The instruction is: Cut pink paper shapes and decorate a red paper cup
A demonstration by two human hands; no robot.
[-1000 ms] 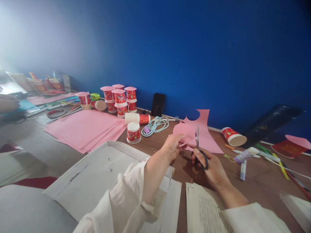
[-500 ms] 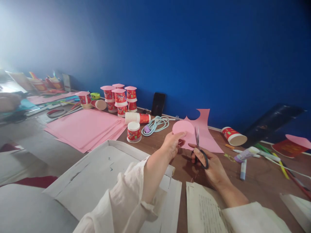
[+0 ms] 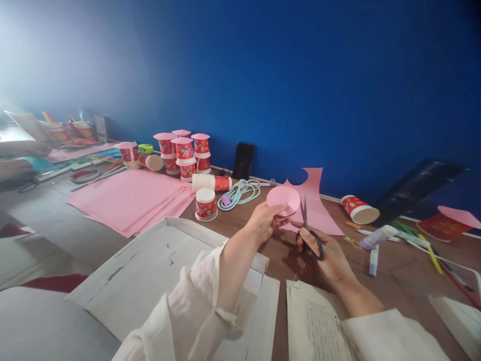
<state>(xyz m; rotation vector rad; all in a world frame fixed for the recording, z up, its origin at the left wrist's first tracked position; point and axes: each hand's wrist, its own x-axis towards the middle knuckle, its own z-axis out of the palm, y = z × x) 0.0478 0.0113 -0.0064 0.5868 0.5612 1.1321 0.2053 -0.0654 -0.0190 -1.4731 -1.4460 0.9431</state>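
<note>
My left hand (image 3: 266, 221) pinches a round pink paper disc (image 3: 282, 196) by its lower edge, thumb on top. In my right hand (image 3: 330, 258) is a pair of scissors (image 3: 305, 215) with black handles, its blades pointing up just right of the disc and looking nearly closed. Behind both hands, a pink paper sheet (image 3: 319, 210) with rounded cut-outs along its edge lies on the brown table (image 3: 240, 225) against the wall. To the left stands a red-and-white paper cup (image 3: 206, 205), upside down.
Stacked cups (image 3: 184, 150) topped with pink discs stand left of a black phone (image 3: 243, 160) and a coiled cable (image 3: 242, 194). Pink sheets (image 3: 131, 200), a white box lid (image 3: 150, 271) and a printed booklet (image 3: 315, 321) lie around. A glue stick (image 3: 378, 238) lies right. Another person's hand (image 3: 15, 168) shows far left.
The pink disc has tilted a little in my left hand, its lower edge now curled near the fingers. My right hand with the scissors stays almost still. The view has shifted slightly.
</note>
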